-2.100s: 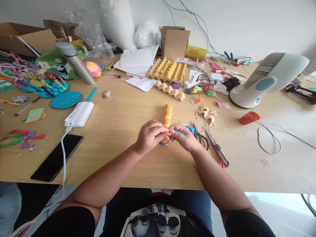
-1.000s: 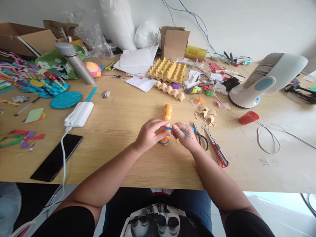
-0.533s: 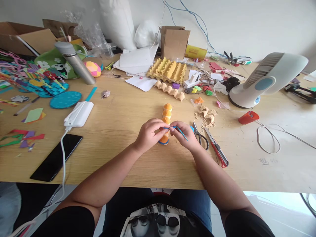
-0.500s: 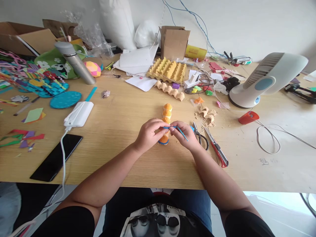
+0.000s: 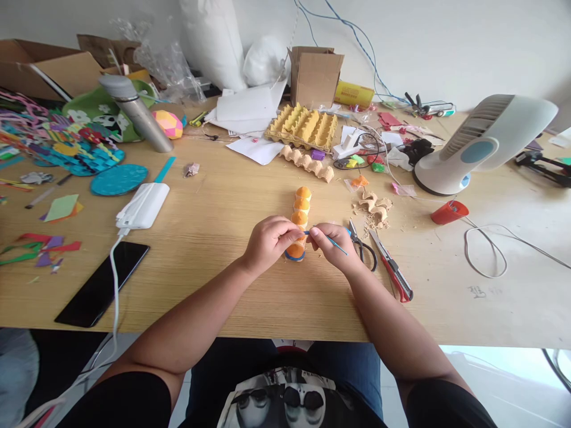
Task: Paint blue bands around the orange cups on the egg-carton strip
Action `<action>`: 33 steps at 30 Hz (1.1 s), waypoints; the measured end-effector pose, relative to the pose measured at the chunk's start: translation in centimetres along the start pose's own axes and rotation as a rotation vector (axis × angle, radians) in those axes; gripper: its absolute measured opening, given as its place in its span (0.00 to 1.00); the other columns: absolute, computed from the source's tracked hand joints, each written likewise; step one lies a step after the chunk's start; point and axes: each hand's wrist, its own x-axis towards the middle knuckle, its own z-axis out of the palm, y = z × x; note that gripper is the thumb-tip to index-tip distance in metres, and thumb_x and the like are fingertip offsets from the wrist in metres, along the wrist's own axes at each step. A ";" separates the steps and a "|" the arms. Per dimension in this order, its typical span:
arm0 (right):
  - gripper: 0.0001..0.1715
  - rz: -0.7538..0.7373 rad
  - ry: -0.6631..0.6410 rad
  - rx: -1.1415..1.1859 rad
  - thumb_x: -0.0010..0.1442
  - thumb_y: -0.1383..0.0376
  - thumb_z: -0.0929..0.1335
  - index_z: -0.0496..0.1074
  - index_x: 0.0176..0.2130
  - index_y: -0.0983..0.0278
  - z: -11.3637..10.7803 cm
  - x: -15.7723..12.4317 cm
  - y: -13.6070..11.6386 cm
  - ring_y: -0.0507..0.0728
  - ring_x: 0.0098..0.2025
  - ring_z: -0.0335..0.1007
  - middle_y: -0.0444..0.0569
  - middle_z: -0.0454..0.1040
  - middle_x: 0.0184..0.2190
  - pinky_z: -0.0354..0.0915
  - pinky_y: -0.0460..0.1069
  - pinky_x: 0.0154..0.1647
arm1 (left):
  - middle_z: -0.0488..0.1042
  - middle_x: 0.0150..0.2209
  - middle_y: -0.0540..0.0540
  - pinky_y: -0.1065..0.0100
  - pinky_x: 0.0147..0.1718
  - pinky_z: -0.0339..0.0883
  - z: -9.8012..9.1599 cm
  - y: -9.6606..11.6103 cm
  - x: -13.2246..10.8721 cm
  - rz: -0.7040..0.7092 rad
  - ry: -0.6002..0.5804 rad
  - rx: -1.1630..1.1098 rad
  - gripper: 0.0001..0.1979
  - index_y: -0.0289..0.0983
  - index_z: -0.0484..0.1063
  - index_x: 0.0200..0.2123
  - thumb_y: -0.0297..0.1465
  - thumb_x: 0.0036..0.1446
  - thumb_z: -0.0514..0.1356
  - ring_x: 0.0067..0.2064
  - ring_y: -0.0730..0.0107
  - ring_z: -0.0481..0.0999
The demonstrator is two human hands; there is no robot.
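Note:
A thin blue strip runs between my two hands; whether it is clay, paper or wire I cannot make out. My left hand pinches one end between thumb and fingers. Closed on it as well, my right hand has the free end trailing over its back to the right. Under and just beyond my fingers lies an orange-painted egg carton strip with rounded bumps and a blue band at its near end. Its middle is partly hidden by my hands. Scissors and a red utility knife lie right of my right hand.
Torn carton scraps lie beyond the scissors. A yellow egg tray and a bare carton strip sit farther back. On the left are a power bank, a phone and a bottle. A white fan stands right.
My right hand has shifted slightly right, and its fingers have curled more around the blue strip. The strip's free end now reaches farther right. My left fingers have curled in slightly.

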 end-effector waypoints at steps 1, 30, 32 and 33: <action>0.40 0.010 -0.013 0.010 0.67 0.32 0.67 0.77 0.26 0.62 0.0 0.0 0.0 0.54 0.25 0.67 0.45 0.71 0.20 0.65 0.49 0.29 | 0.83 0.30 0.48 0.68 0.34 0.72 0.0 0.0 0.0 0.009 0.002 0.005 0.16 0.39 0.81 0.33 0.39 0.72 0.63 0.32 0.70 0.80; 0.42 0.005 -0.035 0.035 0.65 0.30 0.67 0.72 0.22 0.62 -0.1 0.0 -0.6 0.53 0.26 0.68 0.47 0.72 0.21 0.65 0.49 0.30 | 0.85 0.41 0.46 0.68 0.41 0.80 0.3 0.5 -0.4 -0.054 -0.001 -0.125 0.12 0.41 0.83 0.51 0.35 0.65 0.71 0.40 0.69 0.84; 0.41 -0.015 -0.043 0.038 0.66 0.31 0.67 0.71 0.23 0.62 -0.1 0.0 -0.7 0.53 0.26 0.67 0.46 0.72 0.21 0.65 0.49 0.30 | 0.85 0.42 0.46 0.68 0.41 0.80 0.3 0.6 -0.4 -0.050 -0.024 -0.133 0.14 0.41 0.83 0.52 0.35 0.64 0.72 0.40 0.68 0.85; 0.40 -0.027 -0.047 0.041 0.66 0.32 0.67 0.72 0.24 0.62 -0.1 0.0 -0.7 0.53 0.26 0.67 0.46 0.72 0.22 0.65 0.49 0.30 | 0.86 0.42 0.46 0.68 0.41 0.80 0.3 0.7 -0.3 -0.041 -0.034 -0.132 0.14 0.41 0.83 0.52 0.35 0.64 0.72 0.41 0.68 0.85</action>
